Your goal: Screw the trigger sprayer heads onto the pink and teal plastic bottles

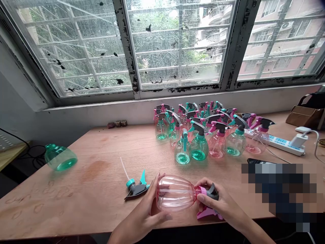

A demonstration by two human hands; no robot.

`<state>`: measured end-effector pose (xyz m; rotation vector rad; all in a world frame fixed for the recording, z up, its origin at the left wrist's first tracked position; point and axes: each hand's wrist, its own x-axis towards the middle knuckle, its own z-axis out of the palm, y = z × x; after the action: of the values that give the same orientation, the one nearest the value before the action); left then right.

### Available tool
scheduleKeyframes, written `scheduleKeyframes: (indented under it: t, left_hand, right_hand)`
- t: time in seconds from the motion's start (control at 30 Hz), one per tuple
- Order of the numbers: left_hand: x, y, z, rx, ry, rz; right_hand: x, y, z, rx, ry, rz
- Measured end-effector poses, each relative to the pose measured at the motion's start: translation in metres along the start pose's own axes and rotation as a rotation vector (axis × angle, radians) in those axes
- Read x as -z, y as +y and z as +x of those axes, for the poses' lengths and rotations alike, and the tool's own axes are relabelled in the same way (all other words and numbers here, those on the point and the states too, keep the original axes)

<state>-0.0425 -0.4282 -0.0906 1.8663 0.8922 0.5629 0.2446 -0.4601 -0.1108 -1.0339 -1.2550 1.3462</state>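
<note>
A clear pink spray bottle [176, 193] lies sideways between my hands near the table's front edge. My left hand [153, 200] is closed around its base end. At the neck, my right hand [213, 198] grips the pink collar and dark grey head of the spray trigger [207, 213], whose pink lever hangs below. The trigger's collar sits at the bottle mouth; whether it is threaded tight I cannot tell. Left of my left hand lies a loose teal and grey spray trigger [137, 188] with its thin tube pointing up and away.
Several pink and green spray bottles with triggers [200, 142] stand grouped at the back. A headless green bottle [61, 158] is at the left edge. To the right are a power strip [285, 144], a phone [261, 161], a brown bag [304, 116] and a pixelated patch.
</note>
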Motion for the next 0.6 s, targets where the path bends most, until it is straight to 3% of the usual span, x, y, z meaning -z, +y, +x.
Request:
scheduleKeyframes:
  t: [0.2, 0.4, 0.6]
  left_hand:
    - [-0.0016, -0.0002, 0.0005, -0.046, 0.010, 0.026]
    - [0.0000, -0.0005, -0.0001, -0.018, -0.016, -0.099]
    - [0.0001, 0.0052, 0.0007, -0.009, -0.021, -0.092]
  right_hand:
    - [-0.0008, -0.0008, -0.0003, -0.011, -0.005, 0.017]
    - [-0.0001, -0.0014, -0.0007, 0.010, -0.008, 0.006]
    - [-0.0016, -0.0041, -0.0006, 0.017, 0.014, 0.015]
